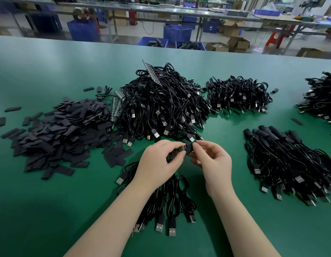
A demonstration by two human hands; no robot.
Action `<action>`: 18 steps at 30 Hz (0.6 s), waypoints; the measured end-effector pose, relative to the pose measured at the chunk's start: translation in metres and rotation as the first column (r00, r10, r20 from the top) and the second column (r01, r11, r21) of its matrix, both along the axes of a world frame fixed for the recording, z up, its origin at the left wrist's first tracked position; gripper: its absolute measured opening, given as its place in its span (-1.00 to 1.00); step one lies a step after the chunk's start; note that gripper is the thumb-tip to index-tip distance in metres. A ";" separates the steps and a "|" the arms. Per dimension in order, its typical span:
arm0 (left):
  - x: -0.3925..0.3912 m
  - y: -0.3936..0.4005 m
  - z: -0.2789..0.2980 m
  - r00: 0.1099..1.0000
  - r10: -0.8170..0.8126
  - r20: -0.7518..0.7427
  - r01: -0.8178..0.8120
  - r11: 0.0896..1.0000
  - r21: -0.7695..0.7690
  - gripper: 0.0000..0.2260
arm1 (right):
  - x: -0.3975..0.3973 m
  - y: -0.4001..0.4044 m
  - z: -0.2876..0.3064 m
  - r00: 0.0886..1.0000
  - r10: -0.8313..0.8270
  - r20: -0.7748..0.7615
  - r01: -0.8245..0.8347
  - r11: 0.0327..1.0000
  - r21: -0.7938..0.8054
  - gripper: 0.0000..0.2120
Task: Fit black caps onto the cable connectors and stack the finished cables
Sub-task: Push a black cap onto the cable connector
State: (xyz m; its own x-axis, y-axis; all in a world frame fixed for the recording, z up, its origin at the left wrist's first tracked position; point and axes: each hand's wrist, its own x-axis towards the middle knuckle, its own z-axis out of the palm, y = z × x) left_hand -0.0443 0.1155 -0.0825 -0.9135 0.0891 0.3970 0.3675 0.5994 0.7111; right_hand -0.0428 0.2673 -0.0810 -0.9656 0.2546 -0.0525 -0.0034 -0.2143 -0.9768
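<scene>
at nine o'clock, a loose heap of flat matte black caps [55,130] on the green table [49,210]; at centre, capping appears under way: the left hand [157,162] pinches a cable's small circuit-board connector [176,152] while the right hand [212,160] pinches a black cap [188,148] against its end, seemingly to be slid on. glossy capped cables [287,160] lie at three o'clock.

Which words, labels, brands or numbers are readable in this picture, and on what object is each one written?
None can be read.
USB plugs: any marking is too small to read.
Black caps: plain, no print visible.
Cartons and blue crates behind the table: too blurred to show any text.
Cap between the left hand and right hand: no text visible.
</scene>
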 end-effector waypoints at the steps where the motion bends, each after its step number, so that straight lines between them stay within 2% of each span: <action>1: 0.000 0.000 0.000 1.000 -0.004 0.002 0.005 1.000 -0.005 -0.79 | -0.001 0.000 0.000 1.000 -0.005 0.003 0.005 1.000 -0.010 -0.93; 13: -0.001 -0.003 -0.002 0.999 0.014 0.050 -0.015 1.000 0.010 -0.77 | 0.001 -0.001 -0.001 1.000 0.023 0.000 -0.023 0.997 -0.075 -0.91; 18: -0.001 -0.002 -0.001 0.999 0.015 0.051 -0.016 1.000 0.020 -0.80 | 0.000 -0.002 0.000 0.991 0.136 0.005 -0.134 0.979 -0.154 -0.85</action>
State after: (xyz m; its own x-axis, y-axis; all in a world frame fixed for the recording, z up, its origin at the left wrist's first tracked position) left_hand -0.0451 0.1133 -0.0833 -0.9337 0.0669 0.3517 0.3214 0.5897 0.7410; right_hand -0.0423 0.2654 -0.0806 -0.9893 0.1100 -0.0963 0.0509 -0.3584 -0.9322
